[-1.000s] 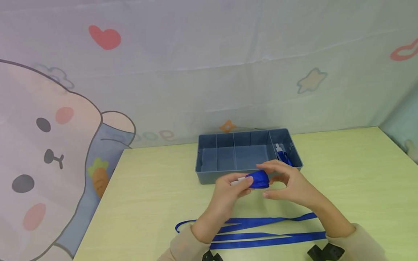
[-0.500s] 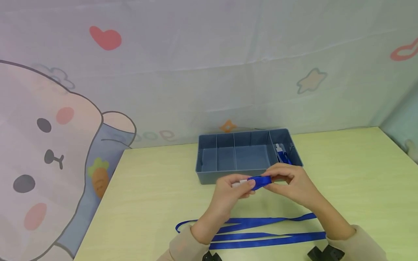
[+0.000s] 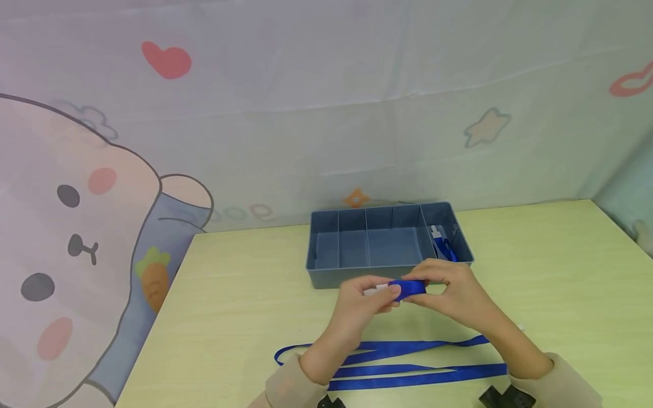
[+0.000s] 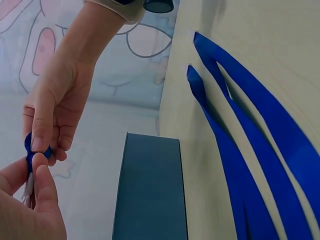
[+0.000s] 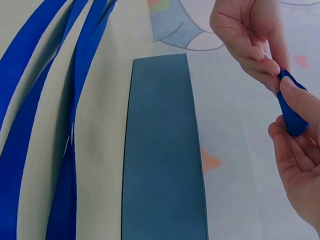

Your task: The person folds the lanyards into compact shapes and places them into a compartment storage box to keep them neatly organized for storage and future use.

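Between both hands, in front of the grey-blue box (image 3: 326, 277), is a short folded bundle of blue lanyard strap (image 3: 412, 288) with a white end piece (image 3: 375, 289). My left hand (image 3: 355, 306) grips its left end, thumb on top, and covers part of the white piece. My right hand (image 3: 456, 293) pinches the right end of the bundle between thumb and fingers. In the right wrist view the blue strap (image 5: 291, 112) looks folded over, with the left hand (image 5: 247, 37) at its upper end. How it is folded inside the fingers is hidden.
Long blue lanyards (image 3: 423, 377) lie across the table near the forearms, partly hidden by them. The divided box holds another blue strap with a white clip (image 3: 440, 241) in its right compartment. A printed cloth backdrop (image 3: 326, 113) hangs behind the table.
My right hand has closed in from the right, from spread fingers beside the blue bundle to pinching its end. The bundle now lies flatter. The left hand has barely moved.
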A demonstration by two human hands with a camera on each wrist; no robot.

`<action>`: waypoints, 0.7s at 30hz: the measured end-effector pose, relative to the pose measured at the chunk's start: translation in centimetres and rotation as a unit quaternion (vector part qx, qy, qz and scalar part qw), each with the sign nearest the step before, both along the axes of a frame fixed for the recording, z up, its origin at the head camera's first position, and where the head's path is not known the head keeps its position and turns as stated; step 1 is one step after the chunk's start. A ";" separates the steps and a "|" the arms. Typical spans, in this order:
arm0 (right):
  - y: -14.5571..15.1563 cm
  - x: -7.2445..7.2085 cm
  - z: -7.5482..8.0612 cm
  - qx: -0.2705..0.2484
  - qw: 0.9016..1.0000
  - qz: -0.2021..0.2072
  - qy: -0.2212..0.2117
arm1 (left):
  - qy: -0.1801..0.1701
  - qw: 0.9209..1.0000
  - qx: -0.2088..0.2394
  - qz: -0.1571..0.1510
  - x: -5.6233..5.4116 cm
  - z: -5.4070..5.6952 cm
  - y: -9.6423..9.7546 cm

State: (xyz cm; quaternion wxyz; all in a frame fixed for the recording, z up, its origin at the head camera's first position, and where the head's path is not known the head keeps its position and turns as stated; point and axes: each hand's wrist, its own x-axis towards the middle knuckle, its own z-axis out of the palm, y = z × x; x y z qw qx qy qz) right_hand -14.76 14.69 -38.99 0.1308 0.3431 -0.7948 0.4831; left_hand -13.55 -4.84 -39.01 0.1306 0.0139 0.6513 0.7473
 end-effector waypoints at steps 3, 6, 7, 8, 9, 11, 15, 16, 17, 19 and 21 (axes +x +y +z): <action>0.1 0.0 -0.1 -0.004 0.999 0.007 -0.037 | 0.007 1.000 0.000 -0.005 0.0 0.0 0.0; 0.4 -0.1 0.0 -0.014 0.989 0.044 -0.138 | 0.017 1.000 -0.014 -0.010 0.0 -0.1 0.0; 0.6 -0.1 0.1 -0.019 0.982 0.057 -0.178 | 0.020 1.000 -0.019 -0.012 0.0 -0.2 0.0; 0.8 -0.2 0.2 -0.024 0.973 0.067 -0.221 | 0.023 0.999 -0.024 -0.014 0.0 -0.3 0.0; 0.9 -0.3 0.3 -0.029 0.963 0.078 -0.258 | 0.026 0.999 -0.029 -0.017 0.0 -0.4 0.0; 1.2 -0.6 0.5 -0.036 0.942 0.097 -0.320 | 0.031 0.999 -0.036 -0.024 -0.1 -0.5 0.0; 1.6 -1.3 0.8 -0.026 0.912 0.131 -0.387 | 0.051 0.996 -0.051 -0.044 -0.3 -0.6 0.0; 1.6 -1.4 0.9 -0.014 0.910 0.132 -0.393 | 0.056 0.996 -0.054 -0.049 -0.3 -0.6 0.0; 1.6 -1.4 1.0 -0.002 0.910 0.132 -0.392 | 0.062 0.995 -0.057 -0.053 -0.4 -0.6 0.0; 1.6 -1.5 1.2 0.024 0.916 0.129 -0.380 | 0.073 0.993 -0.068 -0.061 -0.4 -0.6 -0.1; 1.4 -1.5 1.3 0.053 0.926 0.120 -0.355 | 0.082 0.991 -0.081 -0.067 -0.4 -0.6 -0.2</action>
